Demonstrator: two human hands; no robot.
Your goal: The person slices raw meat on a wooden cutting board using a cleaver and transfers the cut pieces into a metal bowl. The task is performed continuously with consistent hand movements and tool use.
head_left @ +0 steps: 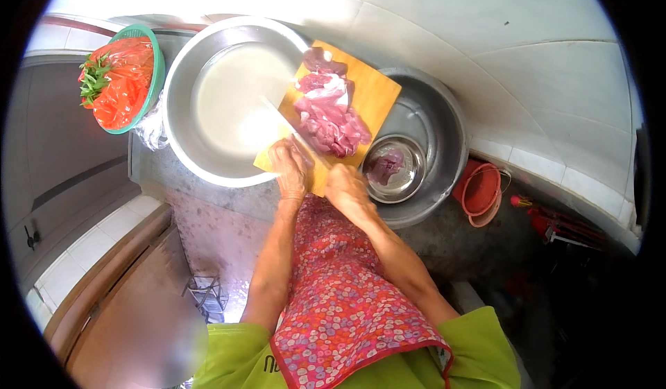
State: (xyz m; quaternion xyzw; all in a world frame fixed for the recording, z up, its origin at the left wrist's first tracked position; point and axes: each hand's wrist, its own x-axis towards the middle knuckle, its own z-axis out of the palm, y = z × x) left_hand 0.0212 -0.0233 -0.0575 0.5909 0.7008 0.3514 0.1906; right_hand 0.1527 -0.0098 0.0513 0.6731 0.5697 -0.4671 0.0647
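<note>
A yellow wooden cutting board [380,91] lies tilted across the rims of two basins. Raw pink meat [333,115], sliced and heaped, covers its middle. My right hand [345,186], slightly blurred, is closed round the handle of a knife [283,120]. Its long pale blade slants to the upper left, between the meat and my left hand. Close beside the blade, at the board's near left corner, my left hand [290,166] rests with curled fingers; what lies under them is hidden.
Cloudy liquid fills the left metal basin [182,146]. In the darker right basin [451,132] sits a small steel bowl [417,181] with meat. A green basket [156,77] with a red plastic bag [128,84] and green leaves stands far left. Red buckets [480,189] stand right, by the tiled wall [499,77].
</note>
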